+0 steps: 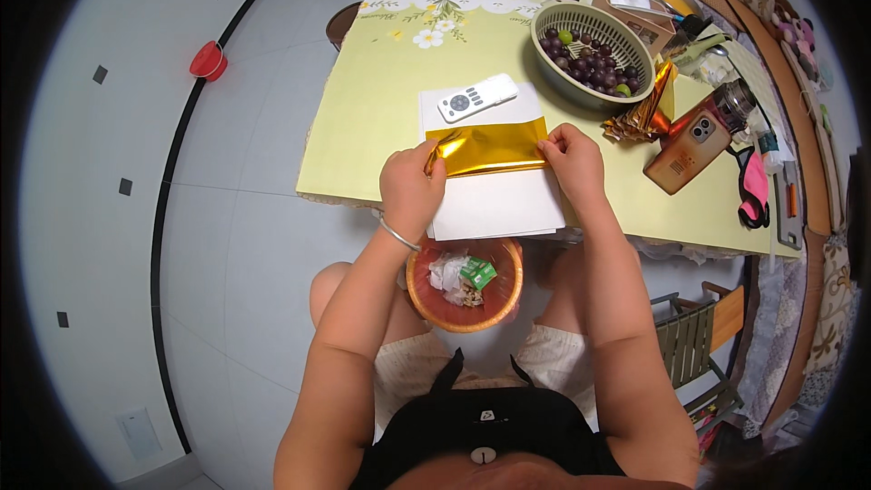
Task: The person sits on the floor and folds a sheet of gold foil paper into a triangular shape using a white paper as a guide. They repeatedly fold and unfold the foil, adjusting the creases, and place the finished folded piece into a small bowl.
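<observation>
A strip of shiny gold foil paper [494, 149] is stretched flat between my hands, over white paper sheets [497, 203] at the table's near edge. My left hand [413, 186] pinches its left end, which is crumpled at the fingers. At the other end, my right hand [573, 160] grips the right edge between thumb and fingers. Just beyond the foil, a white remote control [477, 98] lies on the sheets. To the right of it sits a folded gold foil piece [646, 112] with pleated edges.
A basket [546, 68] of grapes stands beyond my right hand. Further right are a phone [687, 151], a glass bottle [733, 102] and a pink-and-black strap item [752, 185]. Below the table edge, between my knees, is a trash bin [418, 295] with wrappers. A folding stool [687, 342] stands at right.
</observation>
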Demonstrator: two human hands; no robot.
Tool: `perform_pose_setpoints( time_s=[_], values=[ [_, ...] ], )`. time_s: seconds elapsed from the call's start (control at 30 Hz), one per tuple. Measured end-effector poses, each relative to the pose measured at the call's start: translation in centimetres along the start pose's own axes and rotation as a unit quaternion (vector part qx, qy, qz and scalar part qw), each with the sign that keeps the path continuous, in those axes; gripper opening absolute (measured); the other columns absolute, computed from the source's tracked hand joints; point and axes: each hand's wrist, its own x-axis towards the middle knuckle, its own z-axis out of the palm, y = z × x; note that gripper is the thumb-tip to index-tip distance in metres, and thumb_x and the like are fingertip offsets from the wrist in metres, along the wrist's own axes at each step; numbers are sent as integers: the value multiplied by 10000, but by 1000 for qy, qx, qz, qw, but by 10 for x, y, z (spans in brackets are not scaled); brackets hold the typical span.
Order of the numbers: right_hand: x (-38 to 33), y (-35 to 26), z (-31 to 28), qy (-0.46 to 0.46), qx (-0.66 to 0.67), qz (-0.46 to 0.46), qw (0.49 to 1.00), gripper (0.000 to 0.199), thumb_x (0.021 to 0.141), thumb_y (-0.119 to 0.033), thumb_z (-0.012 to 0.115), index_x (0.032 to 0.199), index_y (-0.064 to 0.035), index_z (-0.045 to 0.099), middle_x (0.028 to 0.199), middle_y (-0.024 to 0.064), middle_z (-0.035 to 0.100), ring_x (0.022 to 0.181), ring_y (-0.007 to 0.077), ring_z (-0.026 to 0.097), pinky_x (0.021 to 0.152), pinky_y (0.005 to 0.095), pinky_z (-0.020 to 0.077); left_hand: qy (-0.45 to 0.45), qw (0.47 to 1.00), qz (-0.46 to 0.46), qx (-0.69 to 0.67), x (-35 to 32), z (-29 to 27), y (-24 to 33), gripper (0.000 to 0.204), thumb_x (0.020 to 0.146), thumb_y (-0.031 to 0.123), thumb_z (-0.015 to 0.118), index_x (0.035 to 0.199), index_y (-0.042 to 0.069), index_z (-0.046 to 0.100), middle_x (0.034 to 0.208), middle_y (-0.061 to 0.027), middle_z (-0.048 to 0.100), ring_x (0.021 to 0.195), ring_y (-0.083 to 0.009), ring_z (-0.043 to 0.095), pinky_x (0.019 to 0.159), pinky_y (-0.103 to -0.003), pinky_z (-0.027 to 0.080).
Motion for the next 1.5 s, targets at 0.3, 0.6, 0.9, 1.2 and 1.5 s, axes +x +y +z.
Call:
perform_pose_setpoints(
  time_s=[0.3, 0.6, 0.9, 1.2, 1.5],
  values=[
    [-1, -11, 1, 15, -63, 12, 998, 171, 849, -232, 710, 823, -77, 640, 749, 84, 688, 708, 288, 662, 657, 403, 504, -4, 999, 25, 40, 1, 2, 2, 217, 778, 92, 685, 970, -3, 722, 708, -150, 629, 697, -326, 591, 689, -425, 488],
    [0, -13, 1, 16, -83, 11, 996, 194, 831, -231, 734, 867, -76, 624, 756, 86, 687, 718, 295, 665, 661, 407, 507, 39, 980, 124, 151, 11, -11, 19, 309, 776, 39, 676, 1084, 34, 703, 1134, -171, 654, 930, -321, 635, 808, -404, 518],
    [-5, -17, 1, 47, -147, -25, 988, 285, 817, -229, 748, 997, -58, 606, 895, 111, 683, 865, 316, 659, 731, 423, 516, -205, 955, 212, 16, 12, -4, -4, 447, 863, 229, 657, 1302, 148, 624, 1428, -232, 490, 1271, -405, 514, 1044, -432, 443],
    [-34, -31, 21, -4, -218, -340, 915, 397, 898, -262, 638, 1209, -17, 614, 1381, 173, 549, 1395, 355, 391, 1170, 570, 226, -253, 931, 242, 102, -6, -7, 11, 851, 784, 709, 620, 1462, 215, 479, 1547, -341, 234, 1448, -506, 202, 1179, -542, 190],
    [-56, -11, 2, -169, -266, -257, 914, 948, 895, -589, 575, 1512, 58, 260, 1586, 249, 241, 1496, 348, 201, 1220, 446, 160, -292, 932, 131, 168, -26, -34, 16, 1058, 782, 697, 635, 1538, 47, 282, 1593, -283, 176, 1501, -411, 130, 1181, -578, 130]
  ],
)
